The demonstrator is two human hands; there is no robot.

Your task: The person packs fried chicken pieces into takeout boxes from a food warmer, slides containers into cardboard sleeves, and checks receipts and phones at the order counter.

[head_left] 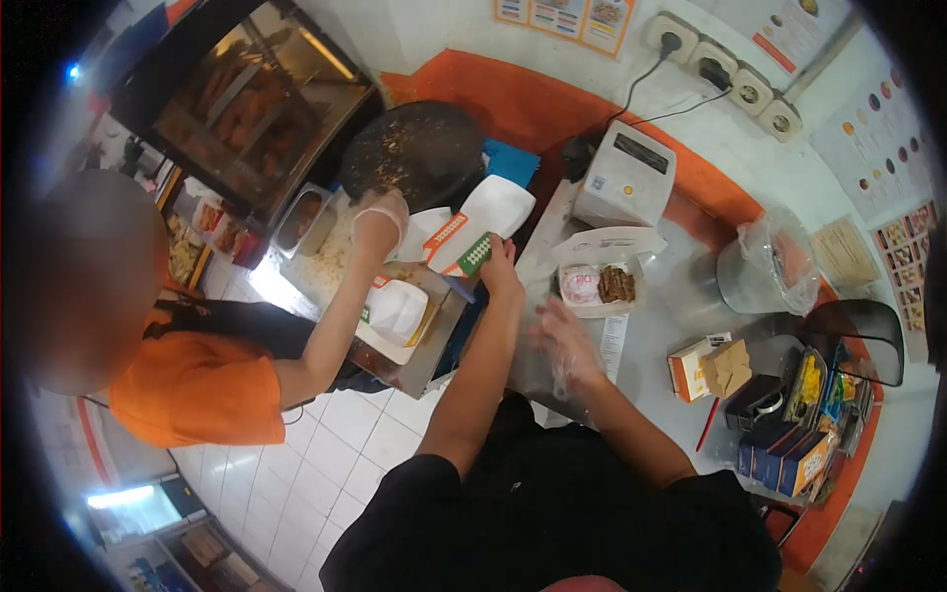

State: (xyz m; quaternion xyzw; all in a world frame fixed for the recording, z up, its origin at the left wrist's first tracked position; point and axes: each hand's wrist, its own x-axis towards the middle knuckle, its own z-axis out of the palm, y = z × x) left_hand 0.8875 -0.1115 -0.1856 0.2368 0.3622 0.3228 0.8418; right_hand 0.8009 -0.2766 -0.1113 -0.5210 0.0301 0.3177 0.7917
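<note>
My left hand point(501, 271) reaches to the left counter and grips the green-patterned edge of an empty white paper food box point(496, 209) with an orange print. My right hand point(568, 343), in a clear plastic glove, hovers over the metal counter with its fingers apart, slightly blurred. Just beyond it stands an open food box point(641, 243) holding a wrapped rice pack point(582, 284) and brown chopped meat point(618, 285). A paper receipt point(614, 345) lies beside the right hand. Another white box point(397, 314) sits nearer the co-worker.
At left, a co-worker in an orange shirt point(202, 390) extends a gloved hand point(383, 219) near a round dark board point(414, 148). A printer point(625, 176), a bag-lined bin point(755, 276), a small carton point(693, 367), a red pen point(707, 424) and blue boxes point(779, 456) occupy the right counter.
</note>
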